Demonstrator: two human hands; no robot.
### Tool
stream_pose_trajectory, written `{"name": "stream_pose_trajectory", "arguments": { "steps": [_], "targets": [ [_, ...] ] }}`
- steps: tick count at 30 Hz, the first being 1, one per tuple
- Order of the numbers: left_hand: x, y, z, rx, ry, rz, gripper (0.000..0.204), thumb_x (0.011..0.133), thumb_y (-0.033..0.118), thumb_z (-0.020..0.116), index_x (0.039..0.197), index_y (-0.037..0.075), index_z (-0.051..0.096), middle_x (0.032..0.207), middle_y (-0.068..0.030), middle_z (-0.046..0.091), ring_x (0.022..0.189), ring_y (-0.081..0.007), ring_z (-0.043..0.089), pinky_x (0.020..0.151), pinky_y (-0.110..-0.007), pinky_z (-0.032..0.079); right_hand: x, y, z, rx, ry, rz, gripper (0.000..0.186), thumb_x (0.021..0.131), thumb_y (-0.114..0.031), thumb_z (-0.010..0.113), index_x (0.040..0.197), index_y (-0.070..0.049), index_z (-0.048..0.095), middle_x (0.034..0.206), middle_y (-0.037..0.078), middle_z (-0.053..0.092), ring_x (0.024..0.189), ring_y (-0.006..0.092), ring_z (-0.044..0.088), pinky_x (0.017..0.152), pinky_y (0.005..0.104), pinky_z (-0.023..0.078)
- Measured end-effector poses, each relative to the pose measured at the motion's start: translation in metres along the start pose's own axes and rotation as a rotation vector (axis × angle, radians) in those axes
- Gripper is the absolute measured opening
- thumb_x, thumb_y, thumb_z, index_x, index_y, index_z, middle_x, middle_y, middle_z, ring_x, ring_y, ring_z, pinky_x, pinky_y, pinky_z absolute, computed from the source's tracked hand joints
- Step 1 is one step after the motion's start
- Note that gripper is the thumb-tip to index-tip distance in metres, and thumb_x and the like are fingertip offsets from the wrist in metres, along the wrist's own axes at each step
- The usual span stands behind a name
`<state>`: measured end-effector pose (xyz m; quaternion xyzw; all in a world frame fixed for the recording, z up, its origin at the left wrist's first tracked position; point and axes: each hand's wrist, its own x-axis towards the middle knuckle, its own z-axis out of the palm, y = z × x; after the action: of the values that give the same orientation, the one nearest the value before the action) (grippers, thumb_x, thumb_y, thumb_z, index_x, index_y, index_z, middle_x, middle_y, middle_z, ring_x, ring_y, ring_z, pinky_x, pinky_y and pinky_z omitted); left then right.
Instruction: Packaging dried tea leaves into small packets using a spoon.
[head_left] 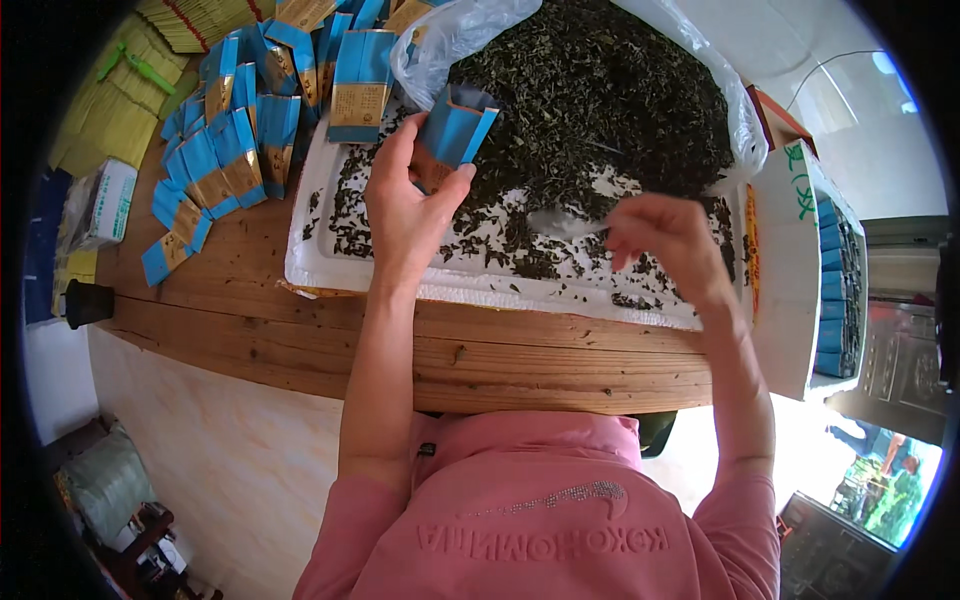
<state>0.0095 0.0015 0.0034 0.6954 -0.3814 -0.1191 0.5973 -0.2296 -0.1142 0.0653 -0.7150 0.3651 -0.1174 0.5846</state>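
Note:
My left hand (415,195) is wrapped round a small blue packet (455,130) with its mouth spread and facing up, over the left part of a white foam tray (340,262). In my right hand (660,240) is a spoon (562,223), its bowl pointing left and smeared by motion; what lies in the bowl cannot be made out. Below the spoon, loose dark dried tea leaves (510,250) are scattered over the tray. A large heap of the same leaves (600,90) fills a clear plastic bag (745,130) at the back.
Several blue packets (215,165) lie piled on the wooden table (500,350) at left, beside yellow bundles (110,90) and a small black cup (88,303). At right stands a white box (785,280) with blue packets (835,285) lined up inside.

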Motion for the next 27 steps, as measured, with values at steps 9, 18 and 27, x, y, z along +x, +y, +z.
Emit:
{"name": "stream_pose_trajectory", "arguments": {
  "steps": [9,18,27],
  "targets": [
    [0.001,-0.002,0.001,0.039,-0.035,0.01,0.056,0.07,0.011,0.077,0.122,0.004,0.056,0.103,-0.0073,0.06,0.086,-0.017,0.058,0.076,-0.031,0.047,0.074,0.033,0.021,0.528,0.342,0.098,0.02,0.092,-0.01,0.059,0.102,0.007,0.06,0.086,0.016,0.068,0.072,0.0233,0.07,0.065,0.029,0.055],
    [0.001,0.001,0.001,-0.002,-0.071,0.03,0.056,0.071,0.01,0.077,0.123,0.005,0.056,0.107,-0.0077,0.06,0.088,-0.0186,0.059,0.078,-0.031,0.048,0.066,0.034,0.02,0.176,0.446,-0.186,0.017,0.093,-0.007,0.059,0.101,0.008,0.062,0.087,0.015,0.068,0.074,0.0208,0.069,0.067,0.029,0.056],
    [-0.003,-0.003,0.003,0.061,-0.207,0.085,0.061,0.071,0.006,0.077,0.127,0.004,0.054,0.11,-0.013,0.056,0.097,-0.0228,0.06,0.081,-0.035,0.051,0.034,-0.01,0.003,-0.042,0.38,-0.444,0.012,0.094,0.0,0.055,0.1,0.007,0.062,0.088,0.012,0.068,0.079,0.019,0.069,0.074,0.0264,0.054]
  ]
}}
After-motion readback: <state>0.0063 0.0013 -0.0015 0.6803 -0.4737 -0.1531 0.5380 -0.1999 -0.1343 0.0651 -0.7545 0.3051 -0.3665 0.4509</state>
